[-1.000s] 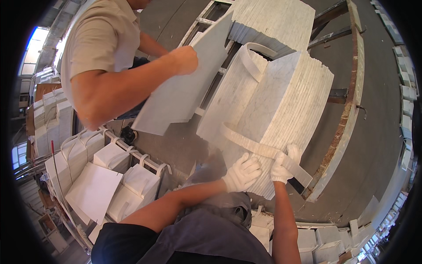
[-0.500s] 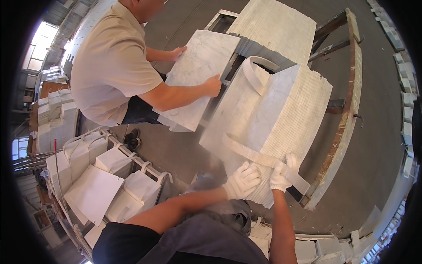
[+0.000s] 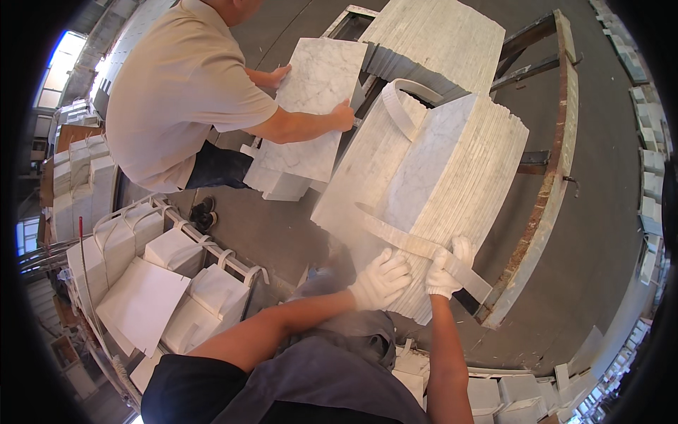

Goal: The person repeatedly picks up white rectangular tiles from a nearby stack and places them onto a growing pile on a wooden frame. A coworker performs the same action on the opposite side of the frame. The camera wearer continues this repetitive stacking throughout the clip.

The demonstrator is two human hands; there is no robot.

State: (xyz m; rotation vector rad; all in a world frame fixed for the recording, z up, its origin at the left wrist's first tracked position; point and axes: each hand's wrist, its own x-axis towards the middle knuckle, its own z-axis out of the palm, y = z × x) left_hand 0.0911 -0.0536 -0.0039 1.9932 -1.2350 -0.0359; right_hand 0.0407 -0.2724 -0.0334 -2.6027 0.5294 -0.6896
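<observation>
My left hand (image 3: pixel 381 280), in a white glove, lies against the near end of a stack of thin marble slabs (image 3: pixel 470 187), its fingers stretched out and slightly apart. My right hand (image 3: pixel 446 272), gloved too, is closed round a wide off-white strap (image 3: pixel 399 235) near its free end. This strap loops across the near part of the stack. A second strap (image 3: pixel 400 116) arches over the far part. One slab's grey-white face (image 3: pixel 429 159) shows between the upright edges and the leaning slabs at left.
Across on the left, a co-worker (image 3: pixel 187 92) holds a marble slab (image 3: pixel 321 92) with both hands. Another slab stack (image 3: pixel 438 42) stands at the far end. A rusty metal frame (image 3: pixel 549 191) runs along the right. Strapped white blocks (image 3: pixel 176 254) fill a rack at lower left.
The co-worker's slab has shifted left and its face has turned more into view. My hands stay at the stack and strap while the whole view shifts slightly.
</observation>
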